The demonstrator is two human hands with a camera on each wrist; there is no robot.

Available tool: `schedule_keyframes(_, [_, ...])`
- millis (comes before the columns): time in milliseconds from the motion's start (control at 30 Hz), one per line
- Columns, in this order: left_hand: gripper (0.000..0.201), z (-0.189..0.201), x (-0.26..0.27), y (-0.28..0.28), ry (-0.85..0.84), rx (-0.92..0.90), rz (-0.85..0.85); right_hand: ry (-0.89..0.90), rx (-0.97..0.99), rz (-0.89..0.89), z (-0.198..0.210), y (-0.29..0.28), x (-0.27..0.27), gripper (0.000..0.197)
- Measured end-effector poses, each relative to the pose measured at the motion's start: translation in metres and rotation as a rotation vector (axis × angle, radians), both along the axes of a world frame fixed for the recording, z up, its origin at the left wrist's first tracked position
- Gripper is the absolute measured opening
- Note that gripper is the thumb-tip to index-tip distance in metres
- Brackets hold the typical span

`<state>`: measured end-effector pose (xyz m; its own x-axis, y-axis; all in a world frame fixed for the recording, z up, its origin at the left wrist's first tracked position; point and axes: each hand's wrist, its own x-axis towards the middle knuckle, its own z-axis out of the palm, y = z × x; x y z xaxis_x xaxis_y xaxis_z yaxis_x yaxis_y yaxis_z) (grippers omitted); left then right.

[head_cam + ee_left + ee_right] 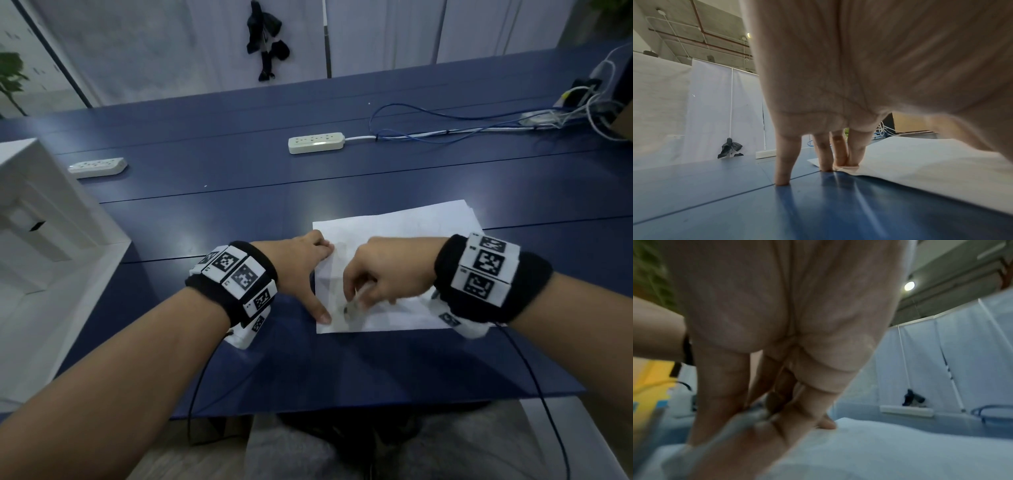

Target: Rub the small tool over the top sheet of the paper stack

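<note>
We press paper (404, 233) flat on the blue table (239, 205) with spread left hand (301, 270), right hand (380, 277) pinching a small blurred object; white curtains (376, 31) behind.

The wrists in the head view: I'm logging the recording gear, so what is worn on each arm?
Both forearms are bare, no sleeves. Each wrist wears a black fabric band ringed with white blocks printed with black square-pattern markers. A thin dark cable runs back from each band toward the body.
</note>
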<state>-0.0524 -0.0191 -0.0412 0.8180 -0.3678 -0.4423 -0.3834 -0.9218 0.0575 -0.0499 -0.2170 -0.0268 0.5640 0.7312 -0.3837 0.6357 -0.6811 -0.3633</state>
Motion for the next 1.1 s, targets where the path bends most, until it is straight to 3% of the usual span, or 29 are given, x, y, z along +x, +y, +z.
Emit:
schedule_keyframes(67, [0.136, 0.0, 0.0, 0.0, 0.002, 0.004, -0.001, 0.058, -0.032, 0.024, -0.001, 0.002, -0.005, 0.022])
schedule_keyframes(233, [0.133, 0.003, -0.001, -0.003, 0.001, 0.014, -0.003, -0.259, 0.035, -0.147, -0.001, 0.001, 0.022, 0.018])
schedule_keyframes(367, [0.134, 0.002, 0.0, -0.002, -0.002, 0.01, -0.002, 0.013, -0.015, 0.0, 0.003, -0.005, 0.002, 0.019])
schedule_keyframes(433, [0.134, 0.002, 0.0, -0.002, 0.003, 0.004, 0.002, 0.067, -0.049, 0.035, 0.004, -0.003, -0.004, 0.022])
schedule_keyframes(600, [0.132, 0.003, -0.001, -0.003, -0.002, 0.01, -0.007, -0.275, -0.001, -0.137, 0.002, -0.001, 0.022, 0.02])
schedule_keyframes(767, [0.134, 0.003, -0.002, -0.002, 0.001, 0.011, 0.004, 0.024, -0.055, 0.025, 0.005, -0.005, -0.002, 0.016])
schedule_keyframes(967, [0.129, 0.004, -0.002, -0.003, 0.019, -0.018, -0.007, -0.266, 0.027, -0.124, -0.001, -0.004, 0.021, 0.017])
schedule_keyframes(1100, [0.13, 0.003, -0.002, 0.0, 0.027, -0.02, -0.008, 0.019, -0.022, -0.008, 0.003, -0.008, 0.003, 0.016])
